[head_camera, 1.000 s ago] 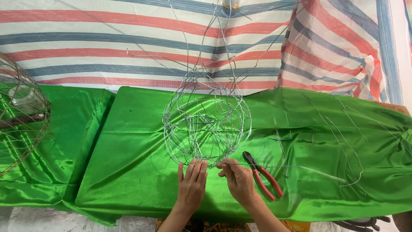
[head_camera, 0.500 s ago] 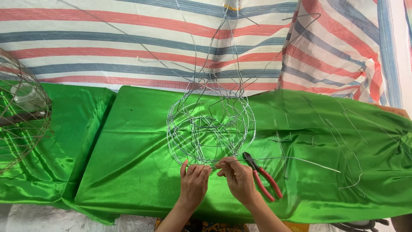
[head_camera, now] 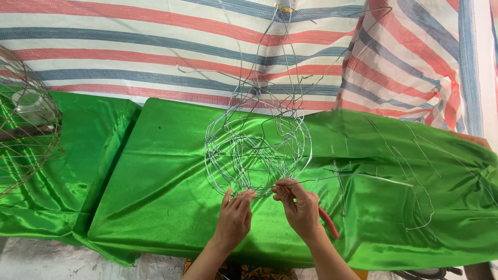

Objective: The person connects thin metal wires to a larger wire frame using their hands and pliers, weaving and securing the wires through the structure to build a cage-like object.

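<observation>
A round cage of thin silver wire [head_camera: 258, 150] stands on green satin cloth [head_camera: 155, 186], with long loose wire ends rising above it. My left hand [head_camera: 234, 213] pinches the cage's near bottom rim. My right hand [head_camera: 298, 206] grips a wire strand at the same rim, just right of the left hand. Red-handled pliers [head_camera: 330, 223] lie on the cloth under my right wrist, mostly hidden by it.
Loose bent wire pieces [head_camera: 415, 176] lie on the cloth to the right. Another wire frame [head_camera: 23, 129] with a clear plastic jar inside stands at the far left. A striped tarp [head_camera: 155, 52] hangs behind the table.
Both hands have moved slightly up to the cage's bottom rim. My right hand now covers most of the pliers. The view has shifted a little.
</observation>
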